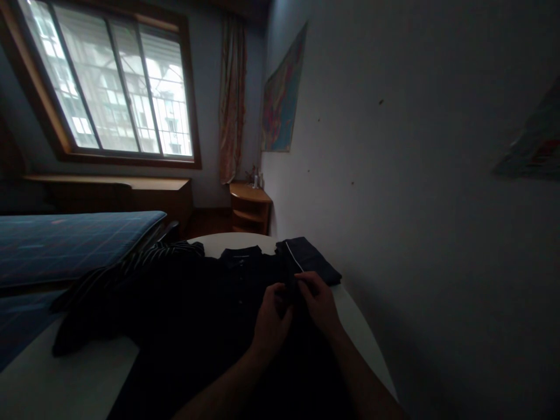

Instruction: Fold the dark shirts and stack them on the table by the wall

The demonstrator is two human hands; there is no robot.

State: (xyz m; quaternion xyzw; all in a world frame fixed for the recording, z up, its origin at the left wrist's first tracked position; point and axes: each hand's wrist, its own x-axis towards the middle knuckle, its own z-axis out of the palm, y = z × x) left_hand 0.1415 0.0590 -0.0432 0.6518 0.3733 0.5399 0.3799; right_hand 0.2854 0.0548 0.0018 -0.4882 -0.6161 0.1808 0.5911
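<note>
A dark polo-style shirt with a collar and a buttoned placket lies spread out, front up, over a round white table. My right hand is closed in a pinch on the dark cloth at the shirt's right side, close to the shoulder. Beside it, my left hand curls its fingers and thumb round a bit of the same cloth. In the dim light the fold between the hands is hard to make out. Just beyond my right hand rests a folded dark garment with a thin white stripe.
Bare white table shows along the right edge. A striped dark cloth lies at the table's left, against a bed with a blue checked mattress. The wall rises close on the right. A wooden corner shelf stands behind.
</note>
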